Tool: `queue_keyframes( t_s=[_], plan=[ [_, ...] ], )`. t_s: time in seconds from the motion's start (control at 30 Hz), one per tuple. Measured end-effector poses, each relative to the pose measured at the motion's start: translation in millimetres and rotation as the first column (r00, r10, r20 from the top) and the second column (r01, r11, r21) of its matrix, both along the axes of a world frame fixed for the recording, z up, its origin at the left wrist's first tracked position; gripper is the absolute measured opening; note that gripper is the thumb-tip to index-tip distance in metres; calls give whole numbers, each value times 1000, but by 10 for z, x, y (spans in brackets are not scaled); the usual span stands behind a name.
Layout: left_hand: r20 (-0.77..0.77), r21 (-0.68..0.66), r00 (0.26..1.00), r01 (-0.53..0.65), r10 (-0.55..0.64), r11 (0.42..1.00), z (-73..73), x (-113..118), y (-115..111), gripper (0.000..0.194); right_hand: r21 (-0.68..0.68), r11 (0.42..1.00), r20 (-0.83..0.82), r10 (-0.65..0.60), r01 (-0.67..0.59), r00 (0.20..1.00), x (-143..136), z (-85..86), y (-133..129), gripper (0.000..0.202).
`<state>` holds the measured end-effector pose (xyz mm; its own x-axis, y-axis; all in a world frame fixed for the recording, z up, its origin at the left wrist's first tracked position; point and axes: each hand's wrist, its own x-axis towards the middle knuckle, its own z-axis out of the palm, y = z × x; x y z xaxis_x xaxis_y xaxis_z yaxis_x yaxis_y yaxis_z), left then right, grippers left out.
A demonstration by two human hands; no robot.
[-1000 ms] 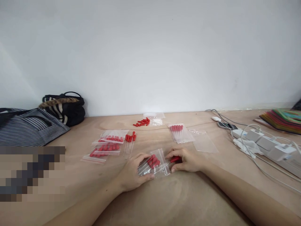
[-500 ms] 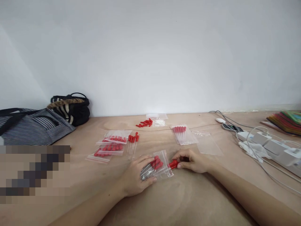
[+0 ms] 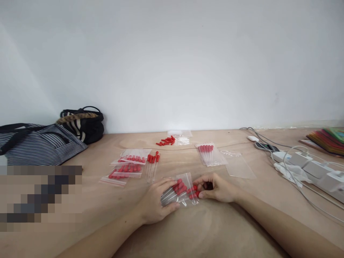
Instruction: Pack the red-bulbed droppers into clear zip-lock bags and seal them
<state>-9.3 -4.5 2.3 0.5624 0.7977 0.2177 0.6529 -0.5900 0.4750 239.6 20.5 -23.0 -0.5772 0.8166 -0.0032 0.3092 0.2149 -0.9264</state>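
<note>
Between the left fingers (image 3: 166, 182), clear bag (image 3: 185, 202) of red-bulbed droppers (image 3: 181, 190) clamped, apparently for steadiness; right fingers (image 3: 207, 194) pinch red bulbs (image 3: 192, 196) at its mouth.

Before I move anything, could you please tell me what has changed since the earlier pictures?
The right hand has slid its red-topped droppers leftward, bringing their tops from beyond the bag to its mouth. No grip was visibly gained or released: the left hand still steadies the bag. The filled bags, loose droppers and empty bag stayed as they were.
</note>
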Motion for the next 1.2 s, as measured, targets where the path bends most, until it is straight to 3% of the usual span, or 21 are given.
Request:
queue_keyframes(
  t_s=[0.13, 0.53, 0.63, 0.8, 1.0, 1.2],
  plan=[
    [13, 6, 1000, 2, -3, 1000, -16, 0, -4, 52, 80, 997, 1, 4, -4, 1000, -32, 16, -11, 30],
    [5, -3, 1000, 7, -7, 1000, -54, -2, 3, 55, 138, 988, -97, 85, -71, 992, -236, 67, -80, 29],
    [6, -18, 1000, -5, 5, 1000, -58, -12, 0, 56, 112, 993, -154, 66, -49, 986, -275, 28, -36, 31],
    [40, -20, 998, 43, -42, 999, -35, -9, 5, 55, -32, 998, -78, 56, -58, 995, -294, -10, 46, 34],
    [109, 3, 991, 84, -84, 996, -25, 37, 33, 54, 42, 987, -131, 160, -155, 978, -222, 58, 48, 33],
    [135, 13, 991, 4, -6, 1000, -22, 5, 16, 45, 164, 986, -18, -4, 7, 1000, -212, 22, 39, 23]
  ],
)
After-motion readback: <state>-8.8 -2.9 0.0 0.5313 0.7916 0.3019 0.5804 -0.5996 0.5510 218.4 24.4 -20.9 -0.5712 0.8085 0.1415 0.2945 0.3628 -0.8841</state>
